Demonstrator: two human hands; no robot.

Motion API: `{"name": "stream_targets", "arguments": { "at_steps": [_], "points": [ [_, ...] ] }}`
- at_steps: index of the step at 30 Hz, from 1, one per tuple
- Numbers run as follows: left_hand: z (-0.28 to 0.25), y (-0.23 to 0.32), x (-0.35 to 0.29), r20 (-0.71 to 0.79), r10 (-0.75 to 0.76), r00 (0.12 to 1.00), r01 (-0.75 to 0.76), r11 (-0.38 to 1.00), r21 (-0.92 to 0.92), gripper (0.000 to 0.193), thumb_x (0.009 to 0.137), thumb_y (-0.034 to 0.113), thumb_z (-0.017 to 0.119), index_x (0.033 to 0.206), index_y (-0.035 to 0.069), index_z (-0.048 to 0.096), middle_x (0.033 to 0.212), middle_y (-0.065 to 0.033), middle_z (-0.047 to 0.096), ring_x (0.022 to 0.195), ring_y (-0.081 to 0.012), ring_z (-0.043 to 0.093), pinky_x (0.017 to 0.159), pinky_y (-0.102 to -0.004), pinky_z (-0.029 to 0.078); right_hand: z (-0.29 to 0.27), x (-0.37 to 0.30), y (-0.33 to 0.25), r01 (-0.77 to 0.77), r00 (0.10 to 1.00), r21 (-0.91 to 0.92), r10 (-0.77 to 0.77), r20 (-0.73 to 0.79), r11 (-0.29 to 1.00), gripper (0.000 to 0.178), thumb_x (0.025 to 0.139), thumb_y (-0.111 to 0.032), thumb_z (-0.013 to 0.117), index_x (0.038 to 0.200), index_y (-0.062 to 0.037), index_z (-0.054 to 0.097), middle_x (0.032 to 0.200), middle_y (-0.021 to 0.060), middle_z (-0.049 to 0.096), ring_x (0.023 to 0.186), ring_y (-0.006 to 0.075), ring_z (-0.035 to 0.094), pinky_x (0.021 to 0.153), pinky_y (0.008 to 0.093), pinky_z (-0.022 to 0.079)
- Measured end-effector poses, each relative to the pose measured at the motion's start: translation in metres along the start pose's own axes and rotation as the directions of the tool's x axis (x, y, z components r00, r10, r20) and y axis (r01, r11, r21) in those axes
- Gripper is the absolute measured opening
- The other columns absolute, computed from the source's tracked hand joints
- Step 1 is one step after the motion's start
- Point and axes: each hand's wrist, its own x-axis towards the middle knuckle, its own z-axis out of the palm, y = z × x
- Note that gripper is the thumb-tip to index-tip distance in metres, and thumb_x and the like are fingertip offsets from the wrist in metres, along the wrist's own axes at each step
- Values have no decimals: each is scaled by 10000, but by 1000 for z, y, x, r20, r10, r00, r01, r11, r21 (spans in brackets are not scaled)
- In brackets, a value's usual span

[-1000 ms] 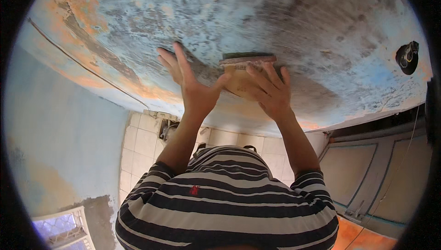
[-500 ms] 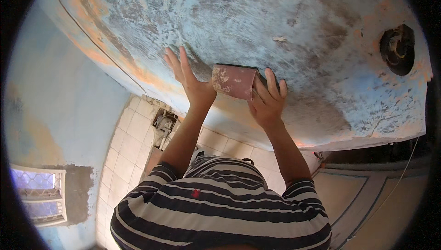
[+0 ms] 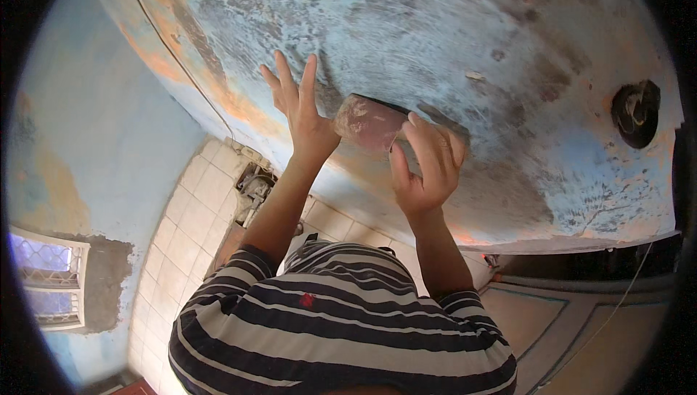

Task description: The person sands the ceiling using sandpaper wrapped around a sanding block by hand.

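A reddish-brown piece of sandpaper (image 3: 369, 126), crusted with pale dust at its left end, is in front of a patchy blue wall (image 3: 406, 39). A dark edge shows along its top. My right hand (image 3: 430, 166) grips its right end between thumb and bent fingers. On the other side my left hand (image 3: 305, 115) has its fingers spread upward against or close to the wall. The base of its thumb meets the sandpaper's left end; the thumb tip is hidden.
A dark round hole (image 3: 636, 113) with wires in it opens in the wall at right. A thin cable (image 3: 170, 50) runs down the left corner. Pale tiles (image 3: 192, 210) surround a broken cavity with pipes (image 3: 254, 188). A barred window (image 3: 51, 279) is at lower left.
My right hand has shifted from fingers stretched along the sandpaper's end to a bent-finger grip. The sandpaper has tilted, its right end lower. My left fingers have spread wider. The view has shifted slightly.
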Motion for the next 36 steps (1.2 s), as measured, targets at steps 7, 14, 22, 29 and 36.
{"name": "stream_targets", "arguments": {
  "at_steps": [7,14,22,29,36],
  "points": [
    [-17,-36,10,-14,4,1000,-5,996,-84,925,726,218,835,1525,92,386,1638,-296,108,1484,-563,74,1132,-643,175,51,17,-16,-3,999,44,1,46,999,239,772,23,731,993,-64,755,1008,88,741,908,247,679,817,369,511],
    [-34,-89,-8,34,337,941,-338,940,34,675,776,154,826,1369,27,529,1478,-248,445,1396,-476,380,1116,-611,288,117,24,-47,-370,915,222,394,-80,902,137,897,13,686,1026,24,730,907,88,734,784,116,656,684,248,501],
    [-37,-135,38,270,398,877,-342,910,-232,506,806,67,669,1297,181,624,1401,-84,561,1340,-320,470,1148,-592,214,153,14,-56,-628,761,173,645,-65,759,169,849,-32,745,1014,2,743,862,118,741,721,145,672,666,273,521],
    [-9,-144,31,304,599,741,-582,798,-155,400,776,191,704,1157,306,668,1217,-77,547,1328,-402,411,1068,-730,63,132,-9,-52,-634,741,-34,594,-312,773,181,865,-23,733,1043,11,733,905,79,746,787,143,674,738,267,525],
    [-10,-142,29,204,288,935,-270,956,-114,429,841,410,716,1242,270,657,1429,-103,496,1424,-433,316,1109,-717,-33,60,-29,-27,-631,669,-72,495,-554,772,231,988,-106,558,1021,67,709,1067,162,723,1001,234,667,922,354,513]
  ]
}}
